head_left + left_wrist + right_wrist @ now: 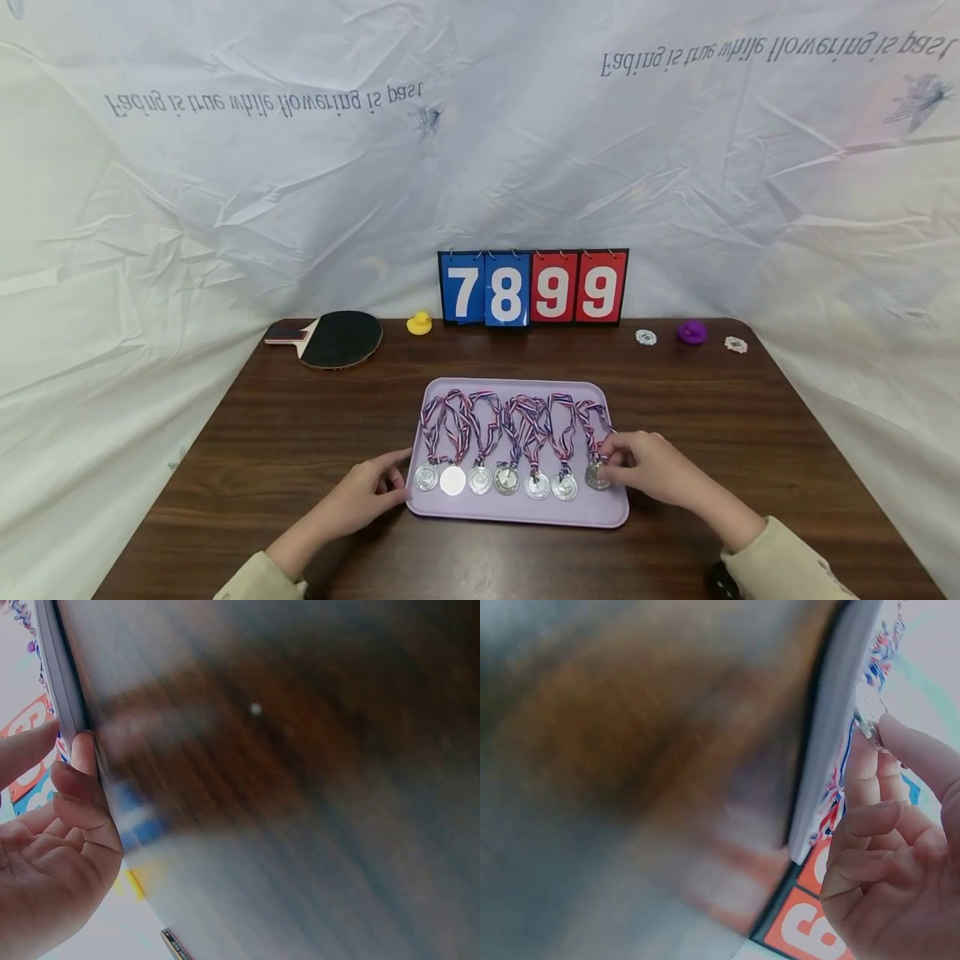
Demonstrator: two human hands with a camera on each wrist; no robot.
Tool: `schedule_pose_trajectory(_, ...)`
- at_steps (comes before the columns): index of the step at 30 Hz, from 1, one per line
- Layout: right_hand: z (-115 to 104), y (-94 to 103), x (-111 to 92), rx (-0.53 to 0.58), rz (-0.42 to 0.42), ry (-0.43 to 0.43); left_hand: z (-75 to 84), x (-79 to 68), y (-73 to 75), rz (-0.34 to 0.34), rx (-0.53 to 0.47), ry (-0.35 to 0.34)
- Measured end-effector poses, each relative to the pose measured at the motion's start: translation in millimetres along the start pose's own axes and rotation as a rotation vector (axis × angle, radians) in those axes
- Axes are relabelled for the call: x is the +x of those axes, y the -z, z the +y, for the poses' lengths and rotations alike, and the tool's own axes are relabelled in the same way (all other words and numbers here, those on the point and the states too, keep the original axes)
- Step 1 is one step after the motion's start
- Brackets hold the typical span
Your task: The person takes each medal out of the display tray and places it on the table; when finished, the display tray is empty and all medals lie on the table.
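Observation:
A lilac tray [517, 510] holds several silver medals [506, 479] in a row, their striped ribbons stretched toward the back. My right hand [652, 468] pinches the rightmost medal [597, 475] between thumb and fingers; its ribbon [592, 417] trails on the tray. The right wrist view shows that medal [869, 712] tilted between thumb and fingertips. My left hand [365, 493] is at the tray's left side, thumb and index fingertips touching the edge. In the left wrist view the other fingers [86, 817] are loosely bent beside the tray wall [61, 671].
Along the back of the brown table [315, 433] are a paddle [343, 339], a yellow duck [419, 323], a flip scoreboard [532, 287] reading 78 and 99, a purple duck [692, 332] and two white chips [646, 337]. White sheeting [480, 167] hangs behind.

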State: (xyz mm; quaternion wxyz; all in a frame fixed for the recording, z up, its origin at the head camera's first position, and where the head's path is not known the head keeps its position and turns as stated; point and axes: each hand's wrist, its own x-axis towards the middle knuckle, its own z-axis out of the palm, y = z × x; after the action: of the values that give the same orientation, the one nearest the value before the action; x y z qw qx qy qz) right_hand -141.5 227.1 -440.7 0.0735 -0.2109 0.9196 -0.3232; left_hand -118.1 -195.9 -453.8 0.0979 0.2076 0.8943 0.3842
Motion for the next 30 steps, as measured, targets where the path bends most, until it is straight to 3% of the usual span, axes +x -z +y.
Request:
schedule_pose_trajectory(18, -1, 52.9, 10, -0.065, 0.268, -0.029, -0.1, 2.2, -2.3, 0.022, 0.029, 0.027)
schedule_pose_trajectory(30, 20, 76.0, 32, -0.129, 0.427, -0.044, -3.7, 0.3, -6.3, 0.044, 0.025, 0.034)
